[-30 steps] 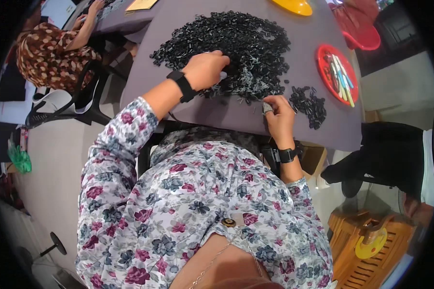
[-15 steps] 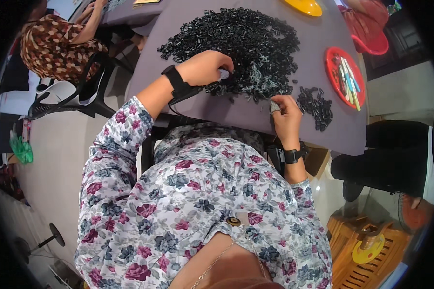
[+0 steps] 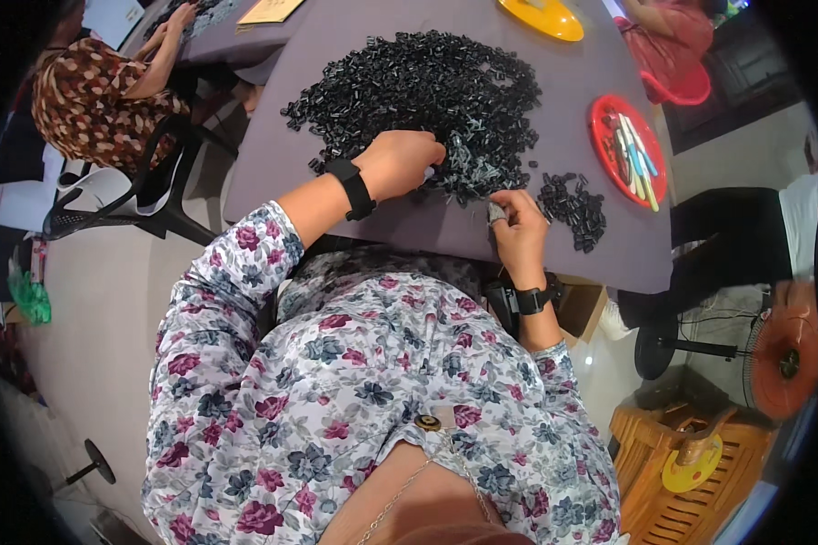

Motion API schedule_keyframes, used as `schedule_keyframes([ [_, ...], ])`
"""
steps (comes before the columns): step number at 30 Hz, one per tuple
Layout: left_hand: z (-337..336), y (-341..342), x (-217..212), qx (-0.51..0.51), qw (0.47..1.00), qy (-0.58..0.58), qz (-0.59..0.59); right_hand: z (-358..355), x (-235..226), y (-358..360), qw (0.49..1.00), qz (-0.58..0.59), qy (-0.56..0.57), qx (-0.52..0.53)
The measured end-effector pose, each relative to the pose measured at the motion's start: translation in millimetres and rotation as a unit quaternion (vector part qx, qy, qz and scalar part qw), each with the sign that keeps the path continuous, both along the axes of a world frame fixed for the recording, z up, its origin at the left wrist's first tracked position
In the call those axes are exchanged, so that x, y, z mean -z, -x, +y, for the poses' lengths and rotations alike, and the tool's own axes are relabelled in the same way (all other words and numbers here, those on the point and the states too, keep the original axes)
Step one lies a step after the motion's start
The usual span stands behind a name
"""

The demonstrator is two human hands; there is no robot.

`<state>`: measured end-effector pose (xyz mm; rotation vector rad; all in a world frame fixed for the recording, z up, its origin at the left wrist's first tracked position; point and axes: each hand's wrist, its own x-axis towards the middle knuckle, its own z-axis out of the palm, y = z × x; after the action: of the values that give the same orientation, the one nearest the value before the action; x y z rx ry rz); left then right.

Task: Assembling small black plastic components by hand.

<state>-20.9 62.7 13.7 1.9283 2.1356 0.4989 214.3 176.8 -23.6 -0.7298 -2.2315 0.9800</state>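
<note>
Head view: my left hand (image 3: 407,162) rested curled on the near edge of the big heap of small black parts (image 3: 418,86), fingers buried in it. My right hand (image 3: 518,227) pinched 1 small grey piece (image 3: 497,213) between thumb and fingertips, a smaller black pile (image 3: 574,207) just beyond it.

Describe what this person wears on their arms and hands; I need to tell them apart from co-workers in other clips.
Both arms wear loose sleeves of pale fabric printed with dark red and grey-blue flowers, the left sleeve pushed up the forearm. Each wrist carries a black band: a wide one by the left hand, a watch-like one below the right hand. The hands are ungloved; a small grey cover sits on one right fingertip.
</note>
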Motion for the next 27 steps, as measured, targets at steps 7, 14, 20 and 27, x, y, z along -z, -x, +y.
schedule_keyframes([
  [7, -2, 11, 1, -0.052, 0.998, -0.003, 0.036, 3, 4, 1, 1.0, 0.005, -0.022, -0.003],
  [14, 6, 6, 0, -0.026, 0.996, 0.047, 0.066, 2, 4, -1, 1.0, 0.003, -0.025, -0.003],
  [20, 7, 9, 6, -0.027, 0.999, 0.019, 0.043, 2, 7, 0, 1.0, -0.001, -0.017, 0.002],
  [27, 0, 21, 2, -0.043, 0.999, -0.031, 0.001, 5, 10, 0, 1.0, 0.006, -0.014, -0.001],
])
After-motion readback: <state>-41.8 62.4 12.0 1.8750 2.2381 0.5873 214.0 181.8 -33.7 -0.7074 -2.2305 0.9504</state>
